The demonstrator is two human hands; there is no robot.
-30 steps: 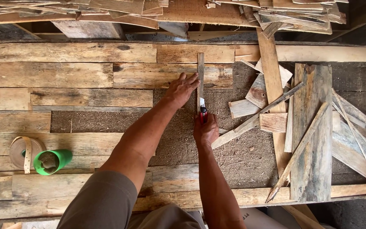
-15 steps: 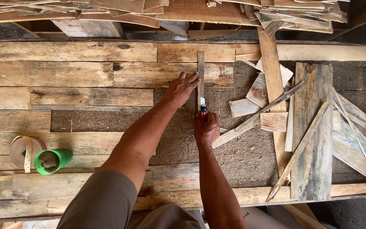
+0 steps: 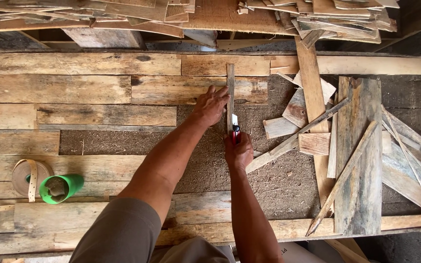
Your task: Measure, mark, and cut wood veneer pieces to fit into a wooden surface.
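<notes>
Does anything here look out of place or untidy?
Yes. Loose wood offcuts lie crisscrossed at angles on the right, unlike the straight planks on the left. A green cup lies tipped on its side.

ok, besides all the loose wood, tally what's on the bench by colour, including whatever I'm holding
Green: 1, cup
Red: 1, utility knife in right hand
Tan: 2, tape roll; thin wood strip under left hand
Total: 4

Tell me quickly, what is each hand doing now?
Left hand: open, fingers pressing the narrow wood strip.
Right hand: closed on a red utility knife.
</notes>
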